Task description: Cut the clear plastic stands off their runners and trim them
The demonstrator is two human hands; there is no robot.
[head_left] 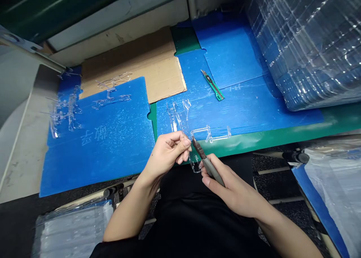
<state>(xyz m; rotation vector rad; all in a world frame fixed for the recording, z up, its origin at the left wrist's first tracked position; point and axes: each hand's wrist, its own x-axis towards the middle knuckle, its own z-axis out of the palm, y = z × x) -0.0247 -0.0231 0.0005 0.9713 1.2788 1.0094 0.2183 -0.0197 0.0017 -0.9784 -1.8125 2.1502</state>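
Observation:
My left hand [171, 150] pinches a clear plastic moulded piece [196, 168] near the front edge of the bench. Its thin see-through outline makes its full shape hard to follow. In my right hand [225, 183] is a pair of nippers [210, 167] with grey handles. Their dark jaws meet the clear plastic just right of my left fingertips; whether the jaws are closed I cannot tell. A clear bracket-like frame part [210, 133] extends to the right of the jaws, and more clear plastic [177, 117] stretches beyond my left hand over the blue sheet.
A green utility knife [213, 86] lies on the blue sheets [239, 100]. Loose clear plastic parts [66, 113] are heaped at the left, others beside the cardboard [135, 62]. Stacked clear trays [316, 51] rise at the right. Wrapped stacks [76, 228] stand below the bench.

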